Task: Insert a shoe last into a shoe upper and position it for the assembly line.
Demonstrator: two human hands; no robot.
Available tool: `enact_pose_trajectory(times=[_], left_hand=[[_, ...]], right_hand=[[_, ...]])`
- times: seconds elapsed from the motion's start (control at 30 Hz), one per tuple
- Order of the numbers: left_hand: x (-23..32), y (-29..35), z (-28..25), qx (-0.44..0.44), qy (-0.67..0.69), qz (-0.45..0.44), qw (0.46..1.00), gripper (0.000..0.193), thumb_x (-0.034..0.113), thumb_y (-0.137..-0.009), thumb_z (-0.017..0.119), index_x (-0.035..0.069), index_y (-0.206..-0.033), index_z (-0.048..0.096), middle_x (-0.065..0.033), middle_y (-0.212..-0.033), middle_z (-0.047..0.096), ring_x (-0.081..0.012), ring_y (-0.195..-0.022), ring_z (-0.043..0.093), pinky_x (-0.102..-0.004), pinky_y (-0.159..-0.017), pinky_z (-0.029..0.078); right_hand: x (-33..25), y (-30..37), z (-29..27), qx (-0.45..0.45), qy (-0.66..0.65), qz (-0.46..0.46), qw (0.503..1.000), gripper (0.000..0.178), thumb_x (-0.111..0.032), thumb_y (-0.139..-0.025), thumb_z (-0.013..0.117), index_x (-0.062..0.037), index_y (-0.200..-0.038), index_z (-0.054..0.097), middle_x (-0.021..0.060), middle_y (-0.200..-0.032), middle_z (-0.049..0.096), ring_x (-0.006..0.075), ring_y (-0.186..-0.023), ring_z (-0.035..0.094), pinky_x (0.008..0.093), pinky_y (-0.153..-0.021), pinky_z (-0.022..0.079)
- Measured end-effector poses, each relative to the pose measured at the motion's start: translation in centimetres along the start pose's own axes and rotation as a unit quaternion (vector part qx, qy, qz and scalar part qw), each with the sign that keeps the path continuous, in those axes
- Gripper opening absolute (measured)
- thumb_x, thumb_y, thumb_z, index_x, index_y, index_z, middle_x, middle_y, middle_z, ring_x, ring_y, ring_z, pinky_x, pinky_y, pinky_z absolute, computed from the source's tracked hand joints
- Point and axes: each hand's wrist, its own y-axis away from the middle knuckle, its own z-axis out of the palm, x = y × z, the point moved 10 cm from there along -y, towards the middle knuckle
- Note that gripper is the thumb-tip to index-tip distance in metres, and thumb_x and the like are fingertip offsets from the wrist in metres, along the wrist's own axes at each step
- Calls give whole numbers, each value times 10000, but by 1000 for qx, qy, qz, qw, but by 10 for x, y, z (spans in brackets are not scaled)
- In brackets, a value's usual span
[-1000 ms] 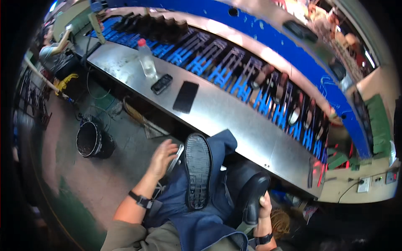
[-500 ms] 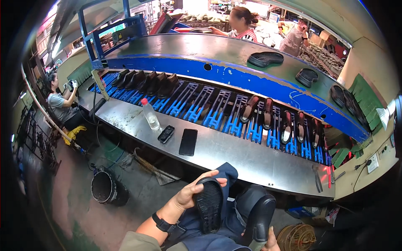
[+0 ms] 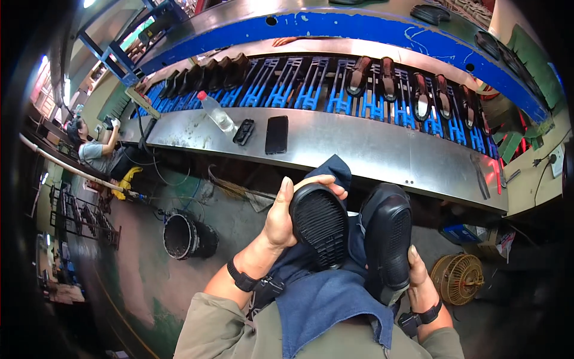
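My left hand [image 3: 280,216] is wrapped round a black shoe sole [image 3: 320,227], thumb on its near left edge and fingers over the top. Its ribbed face is turned up toward me. Beside it on the right is a black shoe piece [image 3: 388,245], smooth and rounded with fine textured patches and a greyish lower end. My right hand [image 3: 418,272] grips this piece at its lower right side; most of those fingers are hidden beneath. The two pieces are held apart above my lap, over a dark blue apron [image 3: 332,302].
Ahead runs a metal bench [image 3: 347,140] with a bottle [image 3: 216,113], a black case [image 3: 243,131] and a phone [image 3: 276,134]. Beyond it, several shoes stand on a blue rack [image 3: 311,84]. A bucket [image 3: 185,236] is left, a round fan [image 3: 457,278] right. A person [image 3: 95,146] sits far left.
My view has tilted downward, so the bench sits higher in the picture and my right wrist now shows. The sole is turned more squarely toward me. Both hands keep their hold.
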Motion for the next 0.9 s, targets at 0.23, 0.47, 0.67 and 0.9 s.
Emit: enact_pose_trajectory(times=[0.23,0.47,0.67,0.9], left_hand=[[-3,-10,49,-34,-208,-9,977,812,611,-1021,238,-74,-1294,578,-258,-1260,643,-391,-1244,591,-488,-1084,461],[-15,-6,79,-56,-318,-36,946,809,588,-959,301,-109,-1202,631,-288,-1217,668,-387,-1173,635,-476,-1046,485],[-10,-9,92,-92,-324,0,941,659,407,-1007,318,-129,-1255,611,-277,-1283,647,-356,-1209,623,-444,-1113,414],[-9,-6,92,-81,-311,10,947,646,399,-1012,325,-124,-1260,612,-273,-1294,644,-362,-1219,619,-444,-1118,408]], right_hand=[[-26,-20,64,-116,147,-38,982,898,-672,-964,497,79,-1455,445,156,-1333,606,208,-1201,585,334,-1022,460],[-25,-9,59,-104,100,-117,983,876,-657,-949,510,82,-1420,485,177,-1328,617,223,-1215,592,361,-1037,458],[-23,-11,49,-87,129,-100,983,850,-643,-953,511,78,-1403,501,178,-1319,625,222,-1205,604,359,-1028,468],[-21,-13,47,-81,124,-102,984,852,-653,-957,502,72,-1403,506,165,-1296,641,213,-1178,615,345,-1006,476]])
